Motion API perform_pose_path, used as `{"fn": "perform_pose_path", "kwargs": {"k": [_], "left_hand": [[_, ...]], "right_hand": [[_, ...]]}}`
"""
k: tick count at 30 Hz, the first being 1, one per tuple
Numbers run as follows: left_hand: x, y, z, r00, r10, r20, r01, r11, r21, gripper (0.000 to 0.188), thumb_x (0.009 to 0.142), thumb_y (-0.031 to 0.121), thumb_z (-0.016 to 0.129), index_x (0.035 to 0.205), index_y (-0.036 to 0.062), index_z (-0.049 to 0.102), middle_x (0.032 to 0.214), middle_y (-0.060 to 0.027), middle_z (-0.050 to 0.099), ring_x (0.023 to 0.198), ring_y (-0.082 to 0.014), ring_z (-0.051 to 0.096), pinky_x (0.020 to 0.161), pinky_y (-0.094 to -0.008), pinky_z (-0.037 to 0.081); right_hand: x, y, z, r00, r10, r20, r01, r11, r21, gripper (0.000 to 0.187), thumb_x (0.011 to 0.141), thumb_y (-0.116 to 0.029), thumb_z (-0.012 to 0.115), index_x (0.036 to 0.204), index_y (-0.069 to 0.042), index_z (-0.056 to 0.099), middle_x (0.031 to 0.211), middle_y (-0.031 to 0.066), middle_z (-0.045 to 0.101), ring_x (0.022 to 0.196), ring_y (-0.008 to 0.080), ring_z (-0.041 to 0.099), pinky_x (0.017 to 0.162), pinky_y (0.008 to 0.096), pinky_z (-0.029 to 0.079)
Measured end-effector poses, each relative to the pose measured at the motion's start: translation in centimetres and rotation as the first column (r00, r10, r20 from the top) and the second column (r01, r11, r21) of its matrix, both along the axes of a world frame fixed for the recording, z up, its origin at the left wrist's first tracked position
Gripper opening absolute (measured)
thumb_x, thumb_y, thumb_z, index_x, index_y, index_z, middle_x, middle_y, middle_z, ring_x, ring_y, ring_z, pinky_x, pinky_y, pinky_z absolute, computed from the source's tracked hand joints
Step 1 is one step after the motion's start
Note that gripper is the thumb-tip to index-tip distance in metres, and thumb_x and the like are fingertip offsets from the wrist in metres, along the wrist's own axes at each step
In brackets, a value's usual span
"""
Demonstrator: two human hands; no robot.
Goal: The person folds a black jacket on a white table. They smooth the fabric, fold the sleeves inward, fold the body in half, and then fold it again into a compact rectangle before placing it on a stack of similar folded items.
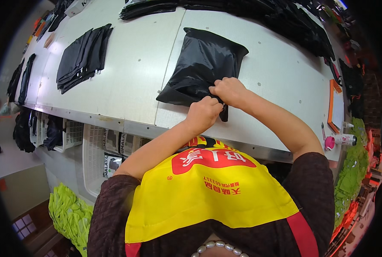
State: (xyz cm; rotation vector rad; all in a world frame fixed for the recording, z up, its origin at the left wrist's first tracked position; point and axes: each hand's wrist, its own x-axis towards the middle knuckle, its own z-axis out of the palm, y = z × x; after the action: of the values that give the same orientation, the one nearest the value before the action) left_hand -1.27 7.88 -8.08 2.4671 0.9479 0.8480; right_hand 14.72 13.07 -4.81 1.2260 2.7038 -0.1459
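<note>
A glossy black plastic bag (208,55) lies on the white table in front of me, its far side puffed out and wrinkled. My left hand (204,113) is closed on the near edge of the bag, knuckles up. Just right of it and slightly farther away, my right hand (228,91) pinches the same bunched edge. Between and below the fingers, a narrow black end of the bag hangs toward the table's front edge. What is inside the bag is hidden.
Folded black garments (83,58) lie in a stack on the white table (131,81) at left. More black cloth (285,28) runs along the far side. An orange-edged box (335,105) and a white bottle (345,139) stand at right. White baskets (89,158) sit below the table.
</note>
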Motion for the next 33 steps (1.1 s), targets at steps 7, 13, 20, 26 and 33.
{"fn": "perform_pose_path", "kwargs": {"k": [7, 13, 20, 26, 33], "left_hand": [[-0.9, 1.7, 1.0, 0.988, -0.093, -0.120, 0.049, 0.944, -0.326, 0.013, 0.078, 0.019, 0.064, 0.082, 0.0063, 0.064, 0.082, -0.0100, 0.063, 0.078, -0.0284, 0.061, 0.066, -0.0383, 0.048], [-0.1, 0.6, -1.0, 0.939, -0.148, -0.310, 0.023, 0.927, -0.374, 0.013, 0.079, 0.022, 0.062, 0.082, 0.0088, 0.065, 0.077, -0.0111, 0.064, 0.076, -0.0290, 0.063, 0.064, -0.0393, 0.049], [-0.9, -0.3, -3.4, 0.966, -0.180, -0.184, 0.185, 0.983, 0.010, 0.006, 0.071, 0.011, 0.063, 0.077, 0.0112, 0.062, 0.074, -0.0030, 0.061, 0.070, -0.0217, 0.062, 0.056, -0.0345, 0.049], [-1.1, 0.3, -0.5, 0.997, -0.009, -0.076, 0.023, 0.984, 0.179, 0.007, 0.068, 0.012, 0.067, 0.070, 0.0110, 0.060, 0.068, -0.0002, 0.057, 0.066, -0.0179, 0.058, 0.054, -0.0327, 0.045], [-4.8, 5.4, 0.9, 0.958, -0.115, -0.263, 0.164, 0.971, 0.172, 0.024, 0.069, 0.031, 0.072, 0.067, 0.0102, 0.061, 0.067, -0.0035, 0.059, 0.066, -0.0224, 0.058, 0.061, -0.0366, 0.042]], "right_hand": [[4.9, -1.4, 2.4, 0.749, -0.240, -0.617, 0.117, 0.965, -0.233, 0.061, 0.070, -0.012, 0.070, 0.126, -0.004, 0.049, 0.117, 0.0162, 0.056, 0.100, 0.0306, 0.058, 0.080, 0.0350, 0.050], [5.2, -3.1, 0.5, 0.725, -0.545, -0.422, 0.301, 0.801, -0.517, 0.032, 0.072, -0.009, 0.072, 0.098, 0.006, 0.062, 0.083, 0.0154, 0.063, 0.075, 0.0222, 0.064, 0.069, 0.0306, 0.050], [0.9, -2.1, -0.2, 0.887, -0.395, -0.239, 0.298, 0.885, -0.359, 0.016, 0.071, -0.016, 0.068, 0.078, -0.002, 0.063, 0.075, 0.0155, 0.063, 0.068, 0.0316, 0.062, 0.060, 0.0388, 0.048], [-1.1, -1.0, -2.8, 0.958, -0.286, -0.008, 0.286, 0.958, -0.011, 0.011, 0.071, -0.015, 0.059, 0.072, -0.010, 0.069, 0.076, 0.0125, 0.067, 0.074, 0.0270, 0.067, 0.064, 0.0370, 0.053], [-0.1, -3.2, 0.6, 0.960, -0.277, -0.037, 0.280, 0.952, 0.122, 0.024, 0.073, -0.012, 0.063, 0.097, -0.008, 0.064, 0.095, 0.0079, 0.063, 0.079, 0.0259, 0.059, 0.063, 0.0347, 0.051]]}}
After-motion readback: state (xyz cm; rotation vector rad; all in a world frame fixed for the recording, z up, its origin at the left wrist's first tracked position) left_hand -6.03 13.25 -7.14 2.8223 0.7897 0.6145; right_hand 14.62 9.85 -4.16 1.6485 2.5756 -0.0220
